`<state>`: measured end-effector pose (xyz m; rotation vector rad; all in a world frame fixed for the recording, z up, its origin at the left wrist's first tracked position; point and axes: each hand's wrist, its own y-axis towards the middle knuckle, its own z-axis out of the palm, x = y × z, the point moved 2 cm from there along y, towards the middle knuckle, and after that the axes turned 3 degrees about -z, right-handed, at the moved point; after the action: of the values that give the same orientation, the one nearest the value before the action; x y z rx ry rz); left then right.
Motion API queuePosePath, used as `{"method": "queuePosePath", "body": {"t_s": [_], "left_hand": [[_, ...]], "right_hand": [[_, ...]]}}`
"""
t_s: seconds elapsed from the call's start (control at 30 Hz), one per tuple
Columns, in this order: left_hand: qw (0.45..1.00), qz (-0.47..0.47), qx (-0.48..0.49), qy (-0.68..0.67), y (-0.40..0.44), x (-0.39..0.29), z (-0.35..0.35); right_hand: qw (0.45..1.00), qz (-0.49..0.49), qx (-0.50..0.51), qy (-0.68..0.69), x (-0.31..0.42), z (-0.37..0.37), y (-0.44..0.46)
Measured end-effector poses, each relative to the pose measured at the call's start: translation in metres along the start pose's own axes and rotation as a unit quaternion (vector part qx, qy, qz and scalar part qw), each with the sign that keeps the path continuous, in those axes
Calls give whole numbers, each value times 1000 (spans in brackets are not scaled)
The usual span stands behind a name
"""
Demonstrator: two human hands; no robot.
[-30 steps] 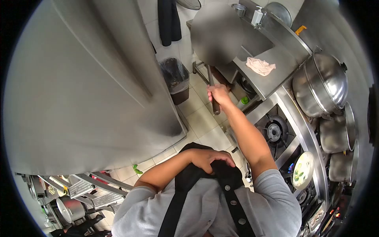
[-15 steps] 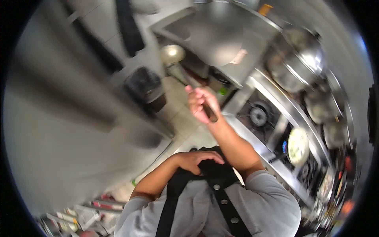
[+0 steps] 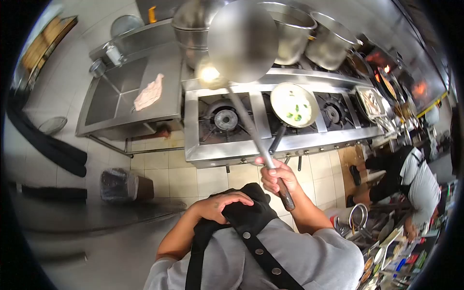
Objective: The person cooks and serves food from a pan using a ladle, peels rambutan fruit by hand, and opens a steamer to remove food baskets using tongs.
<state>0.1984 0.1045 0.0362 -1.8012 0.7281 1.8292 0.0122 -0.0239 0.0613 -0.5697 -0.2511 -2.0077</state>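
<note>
Right hand (image 3: 279, 180) has its grip closed around the handle of a long ladle (image 3: 248, 124), which slants over the stove (image 3: 217, 153) left of the pan (image 3: 279, 93), while left hand (image 3: 216, 205) lies against the black apron (image 3: 249, 216), cloth-grasping indeterminable.

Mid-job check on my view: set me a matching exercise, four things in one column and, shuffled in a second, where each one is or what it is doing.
Column one
1. Ladle
2. Pan
3. Pink cloth
4. Left hand

Column two
A. Lying on the steel counter
B. At the front of the black apron
C. Held by its handle in the right hand
D. On the stove, with pale food and green pieces inside

Right pairs: 1-C, 2-D, 3-A, 4-B
</note>
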Motion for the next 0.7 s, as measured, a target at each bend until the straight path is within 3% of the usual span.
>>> {"method": "queuePosePath", "body": {"t_s": [0.13, 0.27, 0.5, 0.57, 0.7], "left_hand": [[998, 12, 62, -8, 47, 5, 7], [996, 10, 86, -5, 80, 8, 15], [990, -17, 24, -141, 118, 41, 24], [971, -138, -60, -185, 121, 60, 22], [911, -324, -224, -122, 98, 145, 4]], "right_hand": [[970, -124, -170, -119, 34, -48, -45], [905, -191, -304, -226, 63, -96, -78], [795, -162, -418, -408, 104, -153, -98], [781, -151, -439, -417, 110, -159, -98], [768, -118, -451, -439, 112, -178, -97]]}}
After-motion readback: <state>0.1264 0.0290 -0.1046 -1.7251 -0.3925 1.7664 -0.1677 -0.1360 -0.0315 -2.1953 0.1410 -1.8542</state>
